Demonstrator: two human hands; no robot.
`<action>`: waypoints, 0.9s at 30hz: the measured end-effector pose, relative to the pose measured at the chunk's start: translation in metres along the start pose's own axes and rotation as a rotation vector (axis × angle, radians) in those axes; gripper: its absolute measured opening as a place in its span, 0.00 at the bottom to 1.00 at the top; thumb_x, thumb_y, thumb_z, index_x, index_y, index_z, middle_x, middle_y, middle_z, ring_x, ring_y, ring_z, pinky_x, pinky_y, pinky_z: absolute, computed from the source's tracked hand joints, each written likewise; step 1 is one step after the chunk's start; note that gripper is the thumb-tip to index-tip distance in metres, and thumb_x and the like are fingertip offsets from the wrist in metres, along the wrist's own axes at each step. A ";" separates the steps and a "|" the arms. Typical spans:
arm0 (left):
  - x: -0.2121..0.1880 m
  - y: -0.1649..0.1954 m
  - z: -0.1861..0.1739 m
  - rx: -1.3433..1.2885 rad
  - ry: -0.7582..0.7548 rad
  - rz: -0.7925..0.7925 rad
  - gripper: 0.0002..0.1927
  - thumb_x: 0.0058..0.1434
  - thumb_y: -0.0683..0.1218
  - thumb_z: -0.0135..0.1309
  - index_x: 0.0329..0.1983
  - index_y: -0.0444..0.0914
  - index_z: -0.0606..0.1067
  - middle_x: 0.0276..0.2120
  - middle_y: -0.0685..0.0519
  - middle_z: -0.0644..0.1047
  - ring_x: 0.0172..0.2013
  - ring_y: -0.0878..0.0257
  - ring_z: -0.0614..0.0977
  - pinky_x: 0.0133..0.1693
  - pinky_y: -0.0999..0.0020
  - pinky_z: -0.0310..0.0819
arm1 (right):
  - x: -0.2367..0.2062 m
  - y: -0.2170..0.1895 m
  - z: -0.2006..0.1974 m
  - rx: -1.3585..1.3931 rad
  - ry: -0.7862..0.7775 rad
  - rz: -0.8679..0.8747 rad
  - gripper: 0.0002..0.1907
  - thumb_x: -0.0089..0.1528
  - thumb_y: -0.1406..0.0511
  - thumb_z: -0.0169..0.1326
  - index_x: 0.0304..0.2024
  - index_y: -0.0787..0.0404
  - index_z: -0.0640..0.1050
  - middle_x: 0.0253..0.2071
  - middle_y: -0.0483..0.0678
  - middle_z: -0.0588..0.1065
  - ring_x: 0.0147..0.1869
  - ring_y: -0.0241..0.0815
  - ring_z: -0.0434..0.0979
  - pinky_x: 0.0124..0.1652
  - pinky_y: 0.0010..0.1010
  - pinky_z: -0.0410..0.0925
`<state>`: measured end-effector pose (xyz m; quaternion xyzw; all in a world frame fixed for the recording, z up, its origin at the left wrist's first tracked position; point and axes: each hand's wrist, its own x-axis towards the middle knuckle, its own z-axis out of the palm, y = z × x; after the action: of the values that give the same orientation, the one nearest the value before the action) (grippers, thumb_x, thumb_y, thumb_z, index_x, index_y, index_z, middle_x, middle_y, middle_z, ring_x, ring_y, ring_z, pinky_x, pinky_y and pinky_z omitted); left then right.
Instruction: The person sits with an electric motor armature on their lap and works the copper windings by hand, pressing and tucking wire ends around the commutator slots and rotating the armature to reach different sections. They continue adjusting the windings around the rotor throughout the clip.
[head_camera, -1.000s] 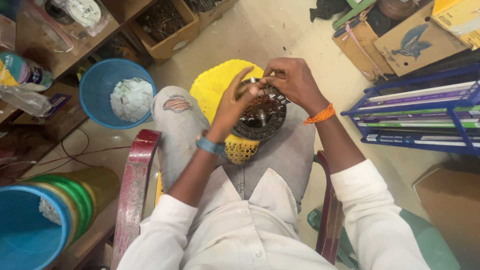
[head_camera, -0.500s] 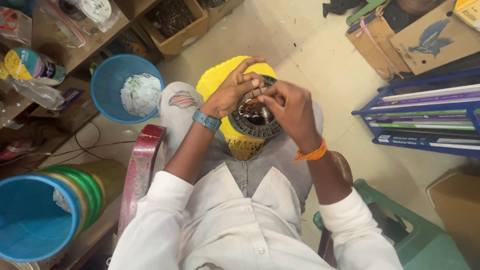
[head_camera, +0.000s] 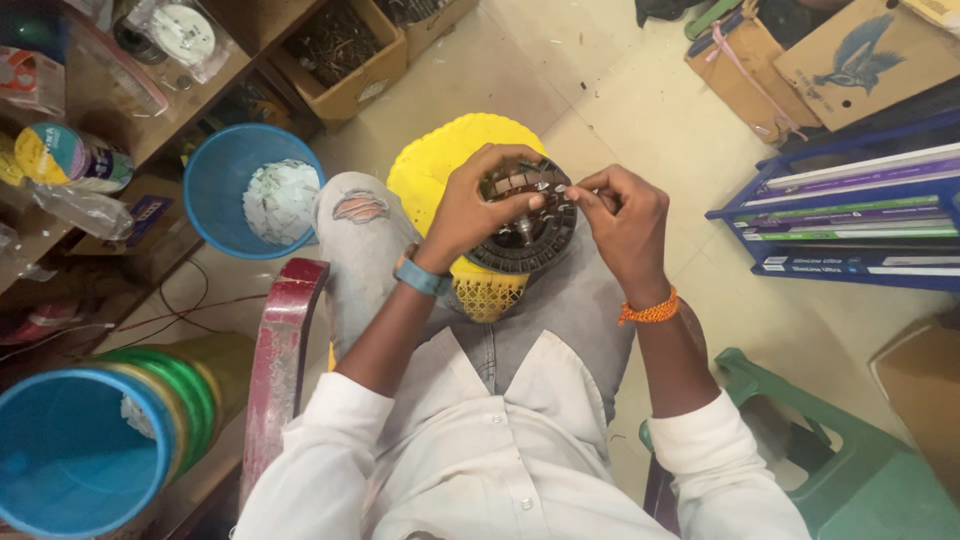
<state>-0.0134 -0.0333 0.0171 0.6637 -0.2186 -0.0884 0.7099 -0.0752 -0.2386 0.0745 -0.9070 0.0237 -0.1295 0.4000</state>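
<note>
Dark motor stator (head_camera: 525, 235) half hidden, left hand (head_camera: 478, 205) gripping it, right hand (head_camera: 620, 215) pinching, item unclear

Repair workshop, cluttered shelf (head_camera: 150, 110) (parts boxes (head_camera: 345, 60))

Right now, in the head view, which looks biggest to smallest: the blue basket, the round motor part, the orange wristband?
1. Blue basket
2. Round motor part, partly hidden by both hands
3. Orange wristband

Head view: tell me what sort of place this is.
Probably a small repair workshop: both hands work on a round dark wound motor core, beside a cardboard box of small dark parts and a cluttered wooden shelf.
</note>
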 end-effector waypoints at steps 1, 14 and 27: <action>-0.001 0.004 0.005 0.052 0.046 -0.012 0.20 0.56 0.45 0.67 0.51 0.39 0.78 0.44 0.54 0.78 0.47 0.63 0.81 0.51 0.67 0.75 | 0.003 -0.001 -0.002 -0.007 0.002 -0.006 0.09 0.61 0.68 0.68 0.32 0.67 0.80 0.18 0.44 0.63 0.23 0.31 0.57 0.25 0.28 0.54; -0.007 0.009 0.037 0.385 0.381 0.074 0.14 0.55 0.46 0.66 0.44 0.43 0.81 0.42 0.51 0.77 0.49 0.53 0.79 0.52 0.60 0.73 | 0.051 -0.013 0.002 -0.174 -0.055 -0.391 0.10 0.60 0.68 0.70 0.33 0.64 0.79 0.25 0.48 0.70 0.25 0.39 0.67 0.28 0.32 0.62; 0.026 -0.024 -0.015 -0.839 -0.081 -0.479 0.42 0.66 0.47 0.60 0.78 0.42 0.52 0.58 0.43 0.76 0.58 0.57 0.79 0.59 0.60 0.76 | 0.099 -0.015 0.023 -0.325 -0.453 -0.408 0.09 0.57 0.63 0.67 0.34 0.60 0.80 0.29 0.49 0.76 0.33 0.49 0.78 0.33 0.40 0.68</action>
<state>0.0203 -0.0337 -0.0018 0.3477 -0.0328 -0.3556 0.8669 0.0258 -0.2266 0.0916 -0.9506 -0.2273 0.0035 0.2113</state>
